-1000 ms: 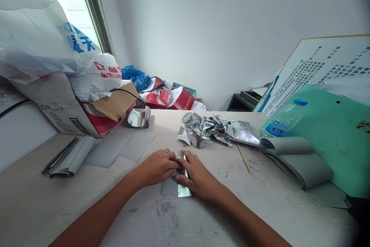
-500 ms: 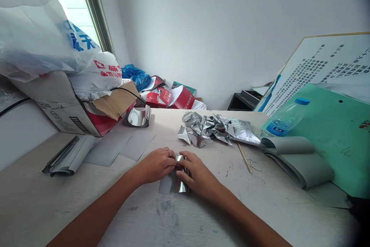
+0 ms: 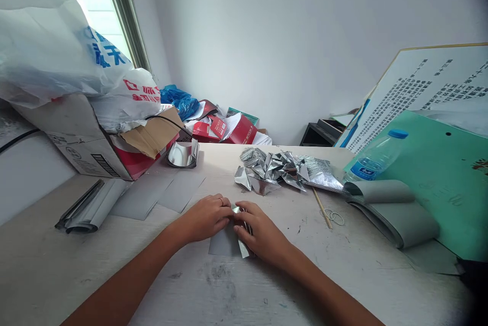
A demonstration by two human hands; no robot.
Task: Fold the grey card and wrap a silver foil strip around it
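Note:
A small sheet (image 3: 224,242), matte grey on one face and shiny silver on the other, lies on the table in front of me. Its right part is turned over as a mirror-like flap (image 3: 243,249). My right hand (image 3: 260,229) grips this flap, thumb on the near side and fingers curled over the top. My left hand (image 3: 209,217), with a ring on one finger, pinches the sheet's far edge; its fingertips nearly meet the right ones. Beyond the hands lies a pile of folded silver foil pieces (image 3: 274,168).
Grey sheets (image 3: 143,196) and a rolled bundle (image 3: 93,206) lie left, near a cardboard box (image 3: 84,138) with plastic bags. On the right are a stick (image 3: 322,208), rubber bands (image 3: 336,217), a folded grey stack (image 3: 404,214), a bottle (image 3: 375,158) and a green board (image 3: 450,188).
The shiny flap has tilted and shifted slightly right under my right hand, showing more of the grey face. My left hand has stayed almost in place.

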